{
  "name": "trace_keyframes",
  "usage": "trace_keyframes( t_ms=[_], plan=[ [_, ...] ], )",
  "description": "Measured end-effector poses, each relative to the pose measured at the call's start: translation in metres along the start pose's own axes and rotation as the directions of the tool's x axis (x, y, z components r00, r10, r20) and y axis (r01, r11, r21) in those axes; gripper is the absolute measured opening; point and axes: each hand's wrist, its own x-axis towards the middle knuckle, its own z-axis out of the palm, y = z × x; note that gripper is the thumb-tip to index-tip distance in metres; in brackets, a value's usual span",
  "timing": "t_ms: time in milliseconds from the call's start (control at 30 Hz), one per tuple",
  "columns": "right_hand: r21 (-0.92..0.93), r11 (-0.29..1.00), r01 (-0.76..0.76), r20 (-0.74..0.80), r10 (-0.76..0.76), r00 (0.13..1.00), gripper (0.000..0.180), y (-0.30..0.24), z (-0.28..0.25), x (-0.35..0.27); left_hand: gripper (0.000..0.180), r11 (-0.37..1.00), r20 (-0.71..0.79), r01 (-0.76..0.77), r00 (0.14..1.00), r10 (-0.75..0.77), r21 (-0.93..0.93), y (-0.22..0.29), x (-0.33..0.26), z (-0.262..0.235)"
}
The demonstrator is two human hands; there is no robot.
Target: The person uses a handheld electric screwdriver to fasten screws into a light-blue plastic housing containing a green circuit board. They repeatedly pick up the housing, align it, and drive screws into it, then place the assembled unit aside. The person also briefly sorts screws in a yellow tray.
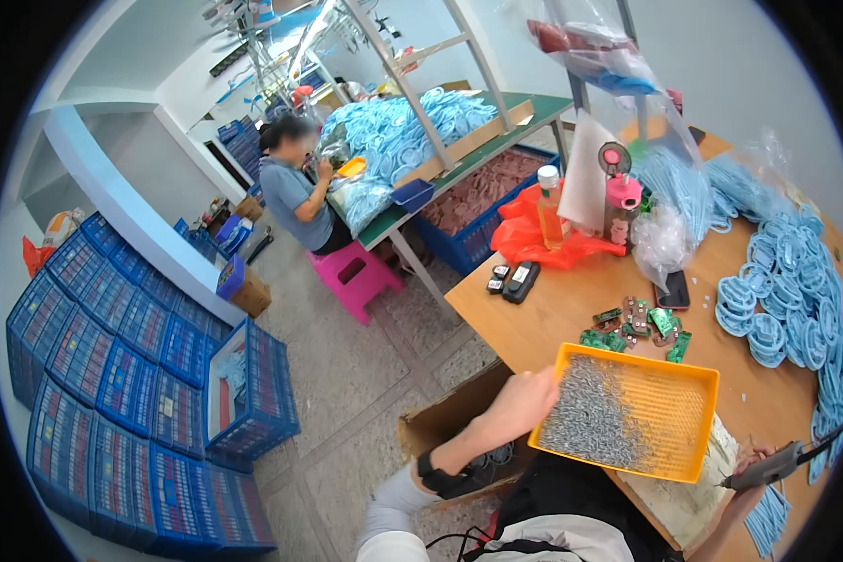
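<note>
Head view: left hand (525, 403) clamps the left rim of the orange tray (628, 417), tilted at lower centre over the worktop (553, 318); right hand (754, 464) wraps the screwdriver (768, 466). Best tilted gently (screws (590, 421) pile left).

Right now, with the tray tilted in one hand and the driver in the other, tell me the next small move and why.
Probably level the tray and set it flat on the table. The left hand holds its near edge alone, it sits tilted, and the small metal parts have piled toward that side. The right hand is busy gripping the driver, so it cannot steady the tray.
</note>
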Motion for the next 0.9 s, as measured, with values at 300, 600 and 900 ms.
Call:
trace_keyframes(
  t_ms=[300,600,900],
  plan=[
    [-0.06,0.997,-0.052,0.089,0.057,0.994,0.026,0.005,0.0,0.01,0.021,0.995,0.003,-0.087,0.996,0.087,-0.04,0.015,0.002,0.03],
    [-0.054,0.996,-0.069,0.05,0.072,0.996,0.028,0.001,0.007,-0.001,0.018,0.976,0.039,-0.035,0.999,0.028,0.213,0.014,0.0,0.037],
    [-0.019,1.0,-0.003,-0.007,0.003,1.0,0.035,0.008,-0.032,0.009,0.021,0.998,-0.01,0.066,0.998,-0.067,-0.011,0.023,0.006,-0.002]
  ],
)
